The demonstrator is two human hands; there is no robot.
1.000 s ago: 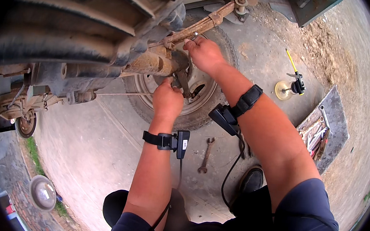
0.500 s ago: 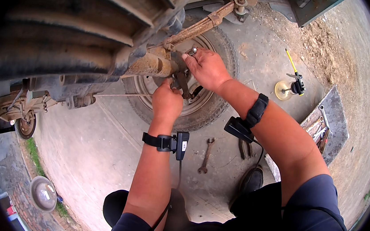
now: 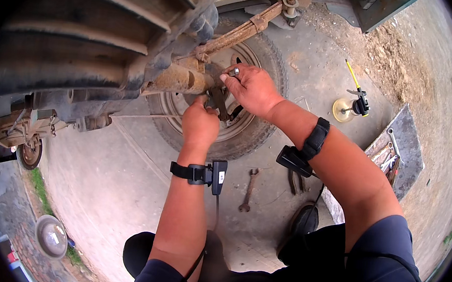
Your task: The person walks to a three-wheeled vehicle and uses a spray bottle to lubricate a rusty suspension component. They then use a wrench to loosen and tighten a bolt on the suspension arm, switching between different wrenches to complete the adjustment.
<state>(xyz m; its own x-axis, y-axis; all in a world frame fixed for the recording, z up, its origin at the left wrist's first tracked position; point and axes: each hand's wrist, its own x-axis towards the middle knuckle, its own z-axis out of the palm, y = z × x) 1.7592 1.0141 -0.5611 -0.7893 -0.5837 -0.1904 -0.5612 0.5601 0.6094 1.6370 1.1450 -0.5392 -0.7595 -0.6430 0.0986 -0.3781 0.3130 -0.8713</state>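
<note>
My right hand [image 3: 254, 91] is closed in a pinch beside the axle. A small metal piece with a shiny round end [image 3: 234, 72] shows between its thumb and fingers. My left hand [image 3: 199, 126] is curled under the end of the rusty axle tube [image 3: 176, 79], at a dark metal lever [image 3: 219, 102]. Its fingertips are hidden behind the hand, so what they grip cannot be seen. Behind both hands is the wheel [image 3: 240, 138], with its worn tyre and dusty rim. A rusty leaf spring [image 3: 239, 35] runs above my right hand.
An open-ended wrench [image 3: 249, 190] and pliers [image 3: 294, 182] lie on the concrete near my shoe [image 3: 304, 219]. To the right stand an oil can [image 3: 344, 109] with a yellow spout and a metal tray [image 3: 411, 153] of wrenches. The ribbed vehicle underside [image 3: 84, 35] fills the upper left.
My right hand has shifted slightly away from the axle, still pinching the metal piece. The left hand stays at the lever. The whole view has moved a little.
</note>
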